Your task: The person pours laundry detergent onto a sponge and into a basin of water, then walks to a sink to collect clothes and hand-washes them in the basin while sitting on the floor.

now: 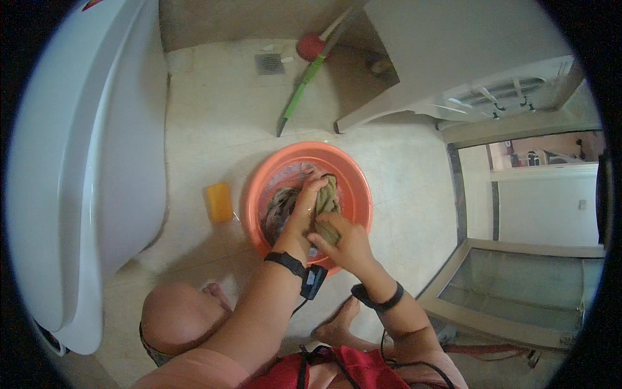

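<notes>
Both my hands are over an orange plastic basin [357,194] on the tiled floor. A wet olive-green cloth [327,197] is stretched between them. My left hand [312,187] grips its far end, fingers curled around it. Closer to me, my right hand [342,238] grasps the lower end, with the thumb along its side. More wet, dark cloth [281,206] lies in the basin left of my left wrist, among what looks like suds. A yellow-orange block [220,202], perhaps soap or a sponge, rests on the floor left of the basin.
A white bathtub or similar fixture [126,170] fills the left side. Beyond the basin are a green-handled pole [303,87], a red plunger-like object [311,47] and a floor drain [270,64]. A white cabinet leg [342,125] stands beyond the basin; a glass-panelled door [525,284] is at right.
</notes>
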Tool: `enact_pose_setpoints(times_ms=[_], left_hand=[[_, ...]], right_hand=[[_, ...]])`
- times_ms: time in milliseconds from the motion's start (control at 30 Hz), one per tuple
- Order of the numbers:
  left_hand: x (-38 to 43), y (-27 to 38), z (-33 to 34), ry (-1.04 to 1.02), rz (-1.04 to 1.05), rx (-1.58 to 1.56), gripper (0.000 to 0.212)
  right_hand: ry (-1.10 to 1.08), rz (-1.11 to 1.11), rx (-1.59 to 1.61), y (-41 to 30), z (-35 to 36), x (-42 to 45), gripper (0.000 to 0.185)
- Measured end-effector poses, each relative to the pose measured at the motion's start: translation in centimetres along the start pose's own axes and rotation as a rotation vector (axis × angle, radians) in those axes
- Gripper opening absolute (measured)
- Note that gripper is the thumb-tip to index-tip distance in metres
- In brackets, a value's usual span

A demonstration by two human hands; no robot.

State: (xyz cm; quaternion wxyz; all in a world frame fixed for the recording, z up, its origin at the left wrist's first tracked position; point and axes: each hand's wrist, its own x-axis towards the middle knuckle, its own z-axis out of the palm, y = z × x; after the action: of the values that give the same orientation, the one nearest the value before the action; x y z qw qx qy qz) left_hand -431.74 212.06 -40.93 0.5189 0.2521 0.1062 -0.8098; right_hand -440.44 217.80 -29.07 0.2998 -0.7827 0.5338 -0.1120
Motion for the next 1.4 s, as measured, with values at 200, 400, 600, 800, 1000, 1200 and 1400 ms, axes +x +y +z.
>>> enact_pose_setpoints(times_ms=[200,400,600,800,1000,1200,1400], left_hand=[[0.3,-1.9,1.2,0.127,-0.037,-0.111,0.026],[0.5,-0.5,-1.8,-0.126,-0.171,-0.151,0.039],[1.7,-4.1,1.5,0.117,0.023,-0.067,0.037],[-2.6,-0.4,3.4,0.141,-0.046,-0.074,0.030],[2.0,-3.1,-0.6,0.097,0.047,-0.015,0.041],[2.4,0.3,-0.9,0.136,0.059,0.079,0.046],[2.0,-0.8,-0.1,0.028,-0.044,0.039,0.047]], right_hand=[[0.250,0.267,0.003,5.1,1.2,5.9,0.027],[0.308,0.008,-0.047,1.1,3.3,2.7,0.040],[0.380,0.366,0.104,7.5,0.4,6.1,0.044],[0.393,0.245,0.032,3.7,2.4,3.1,0.034],[0.461,0.323,0.082,8.1,2.3,5.4,0.043],[0.385,0.402,0.597,9.7,0.0,5.6,0.036],[0.184,0.152,0.327,7.4,1.1,3.0,0.036]])
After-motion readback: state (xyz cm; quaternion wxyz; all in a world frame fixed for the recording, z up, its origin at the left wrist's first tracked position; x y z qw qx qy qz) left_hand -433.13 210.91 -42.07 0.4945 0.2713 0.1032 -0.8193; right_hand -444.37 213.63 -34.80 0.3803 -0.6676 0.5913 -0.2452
